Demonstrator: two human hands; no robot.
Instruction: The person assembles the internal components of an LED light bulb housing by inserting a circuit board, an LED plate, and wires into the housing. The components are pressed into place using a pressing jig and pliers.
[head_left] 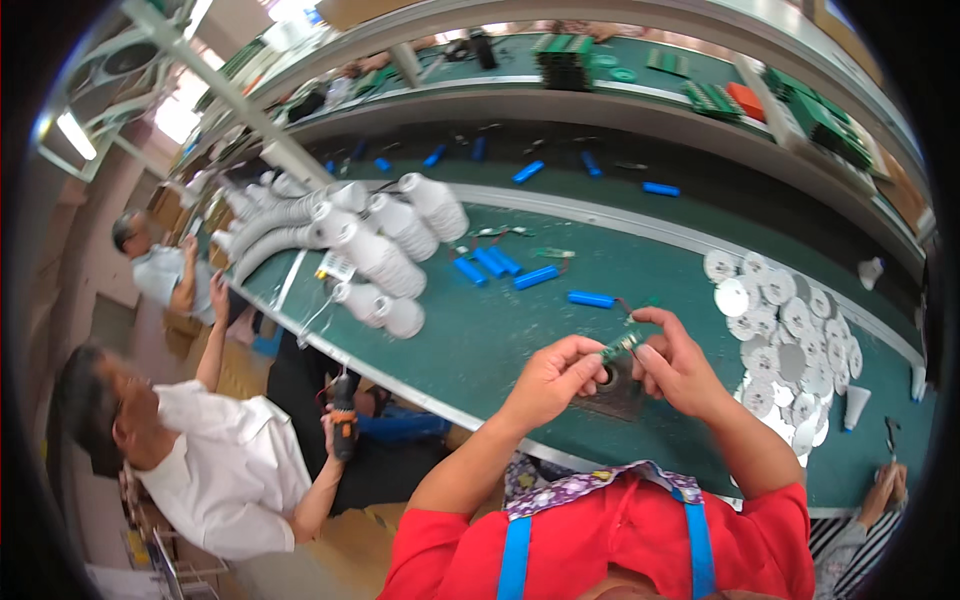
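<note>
Circuit board: the narrow green circuit board (622, 345) is up between the two hands, above the green surface (480, 365), its long axis slanting from lower left to upper right.
Left hand: the left hand (556, 382) pinches the board's lower-left end between thumb and forefinger.
Right hand: the right hand (682, 368) curls around the upper-right end; from here I can't tell whether its fingers grip board or wire.
Nearer hand: left at the lower end, right at the upper.
Blue cell: the blue cell (591, 299) lies just beyond the board, roughly crosswise, its wired end toward the right hand.
</note>
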